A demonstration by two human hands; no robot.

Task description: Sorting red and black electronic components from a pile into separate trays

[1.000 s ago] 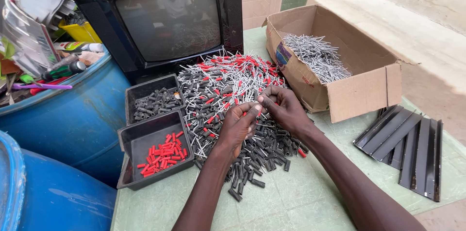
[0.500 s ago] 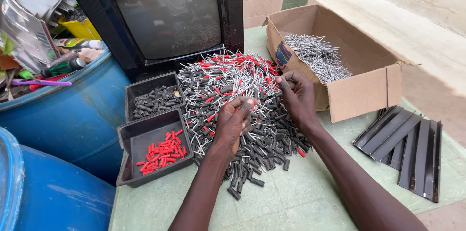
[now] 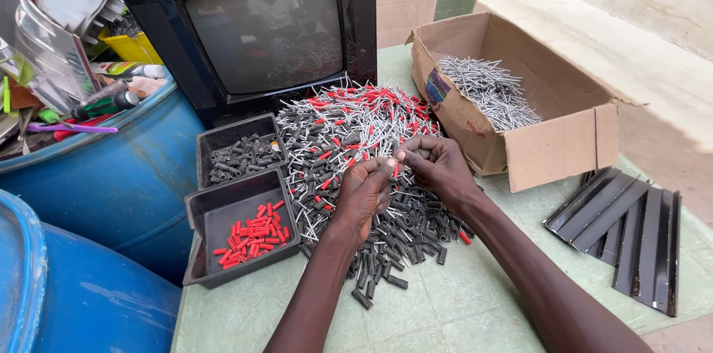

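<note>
Hovering over a big heap of small red and black plugs with metal pins [image 3: 349, 152], both hands meet fingertip to fingertip above its near edge. The left hand [image 3: 364, 193] and the right hand [image 3: 438, 167] have their fingers pinched narrow around one small red-tipped piece [image 3: 395, 169] held between them. That heap spreads across the green worktop [image 3: 460, 308], right in front of an old black television [image 3: 260, 34]. Just left of the hands sit two black trays: the nearer tray [image 3: 241, 230] holds loose red caps, the farther tray [image 3: 238, 154] black ones. Off to the right stands an open cardboard box [image 3: 549, 152] with bare metal pins, and beside it black ribbed strips [image 3: 631, 227] lie flat.
</note>
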